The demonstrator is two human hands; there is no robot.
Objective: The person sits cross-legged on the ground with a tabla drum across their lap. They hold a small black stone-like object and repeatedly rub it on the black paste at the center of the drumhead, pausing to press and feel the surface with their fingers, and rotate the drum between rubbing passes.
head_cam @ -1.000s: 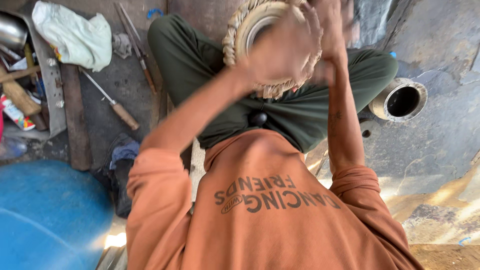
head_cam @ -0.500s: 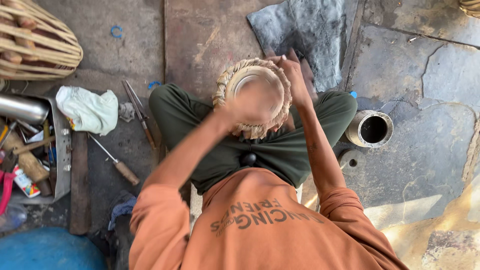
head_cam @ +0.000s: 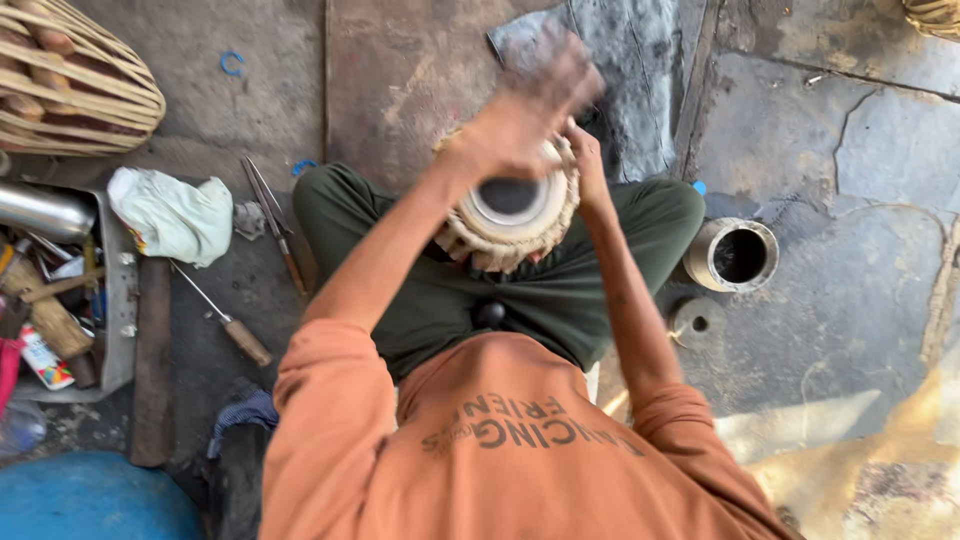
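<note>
Drum [head_cam: 510, 215]: a small round drum with laced sides and a pale head with a dark centre, seen in the upper middle of the frame, resting on the lap of green trousers [head_cam: 560, 290].
Left hand [head_cam: 530, 110]: raised just above the drum's upper left rim, blurred; whether it is open or closed cannot be told.
Right hand [head_cam: 585, 160]: laid against the drum's upper right rim, fingers curled on the edge, steadying it.
Metal pot [head_cam: 732, 254]: set upright on the floor, right of the knee, well apart from the drum.
Cloth [head_cam: 172, 215]: a pale crumpled cloth at left of centre.
Screwdriver [head_cam: 225, 320]: laid on the floor below the cloth.
Tray [head_cam: 110, 300]: a grey tray of tools at the left edge.
Basket [head_cam: 70, 85]: a wicker basket found in the upper left corner.
</note>
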